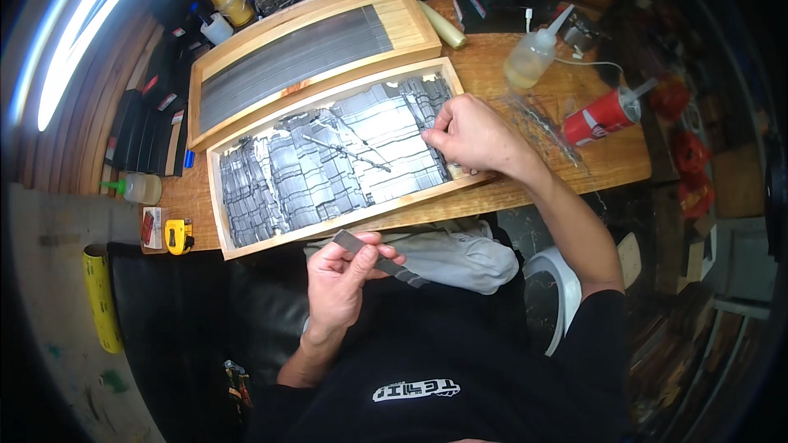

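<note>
My left hand is closed around a flat dark grey strip, held slanting in front of my body. One end of it sticks up past my thumb and the other runs down to the right. My right hand pinches over the right end of a shallow wooden tray; anything between its fingertips is too small to make out. Rows of thin grey and black pieces cover the tray's bottom. Several dark slivers lie loose across them.
Behind stands a second wooden tray with grey strips. Right of it are a spouted glue bottle, a red can and dark scraps. A yellow tape measure and a green-tipped bottle sit at left.
</note>
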`<state>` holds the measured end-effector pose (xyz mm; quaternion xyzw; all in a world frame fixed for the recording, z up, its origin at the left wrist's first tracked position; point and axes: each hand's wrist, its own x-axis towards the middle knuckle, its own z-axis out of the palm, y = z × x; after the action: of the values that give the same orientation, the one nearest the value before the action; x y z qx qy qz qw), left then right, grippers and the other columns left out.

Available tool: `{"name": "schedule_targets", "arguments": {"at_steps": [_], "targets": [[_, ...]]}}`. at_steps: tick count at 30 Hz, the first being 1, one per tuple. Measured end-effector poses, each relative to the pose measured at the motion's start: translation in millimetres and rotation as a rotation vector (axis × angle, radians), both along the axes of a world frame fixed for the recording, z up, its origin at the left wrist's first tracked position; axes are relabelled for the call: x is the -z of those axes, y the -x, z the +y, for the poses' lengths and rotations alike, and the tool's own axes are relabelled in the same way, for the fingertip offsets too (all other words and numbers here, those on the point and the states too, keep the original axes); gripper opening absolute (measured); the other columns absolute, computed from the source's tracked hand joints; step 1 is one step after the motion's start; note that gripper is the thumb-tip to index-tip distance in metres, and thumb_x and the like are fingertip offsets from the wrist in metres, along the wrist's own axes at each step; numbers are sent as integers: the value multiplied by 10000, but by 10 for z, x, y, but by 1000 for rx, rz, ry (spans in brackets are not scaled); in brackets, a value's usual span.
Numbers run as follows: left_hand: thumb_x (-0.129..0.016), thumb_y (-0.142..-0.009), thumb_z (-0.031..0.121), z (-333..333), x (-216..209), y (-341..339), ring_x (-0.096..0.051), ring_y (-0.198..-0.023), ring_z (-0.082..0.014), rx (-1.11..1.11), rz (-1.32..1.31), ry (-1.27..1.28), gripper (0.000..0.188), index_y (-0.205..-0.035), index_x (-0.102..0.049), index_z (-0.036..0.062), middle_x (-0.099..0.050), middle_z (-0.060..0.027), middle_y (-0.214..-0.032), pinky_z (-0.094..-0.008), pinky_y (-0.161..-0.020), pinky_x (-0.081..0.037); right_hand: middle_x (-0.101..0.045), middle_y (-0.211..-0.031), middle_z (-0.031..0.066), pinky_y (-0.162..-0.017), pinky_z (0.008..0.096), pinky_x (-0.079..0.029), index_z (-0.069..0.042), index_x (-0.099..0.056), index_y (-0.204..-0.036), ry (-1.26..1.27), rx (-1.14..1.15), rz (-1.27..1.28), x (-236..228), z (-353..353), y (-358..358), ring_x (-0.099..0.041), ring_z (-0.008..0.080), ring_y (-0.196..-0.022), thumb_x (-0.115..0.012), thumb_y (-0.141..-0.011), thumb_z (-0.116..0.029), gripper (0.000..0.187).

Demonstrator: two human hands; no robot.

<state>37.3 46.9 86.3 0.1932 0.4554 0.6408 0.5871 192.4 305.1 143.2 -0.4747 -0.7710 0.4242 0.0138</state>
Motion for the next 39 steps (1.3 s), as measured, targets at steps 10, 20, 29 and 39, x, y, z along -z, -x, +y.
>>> {"name": "schedule_targets", "arguments": {"at_steps": [10,20,29,39], "targets": [[-699,-1054,147,-58,158,11,-790,-992,-275,77,-67,1,239,-1235,-697,-9,-784,-140,-1048,-295,-759,-647,-692,-622,66,-440,305,-494,7,-704,-758,63,-3,-132,-46,67,118,-633,120,-468,-708,-918,-155,228],[-642,-1073,96,-107,254,37,-787,-1003,-350,119,-74,30,219,-1241,-673,-41,-764,-185,-1065,-394,-840,-688,-720,-667,73,-464,287,-505,21,-701,-723,131,-61,-202,-105,261,243,-614,102,-473,-716,-973,-156,306],[-694,-1060,176,-91,245,41,-783,-1017,-264,167,-100,44,268,-1256,-672,-6,-773,-127,-1084,-306,-798,-634,-723,-666,166,-563,357,-587,65,-756,-809,-26,-62,-377,-103,242,450,-709,199,-550,-754,-879,-203,277],[-615,-1099,157,-32,227,-26,-786,-958,-274,141,-91,58,237,-1250,-669,-18,-744,-127,-1029,-337,-782,-657,-703,-654,115,-476,330,-526,-10,-709,-718,-44,56,-212,-36,206,348,-631,139,-489,-765,-852,-262,291]]}}
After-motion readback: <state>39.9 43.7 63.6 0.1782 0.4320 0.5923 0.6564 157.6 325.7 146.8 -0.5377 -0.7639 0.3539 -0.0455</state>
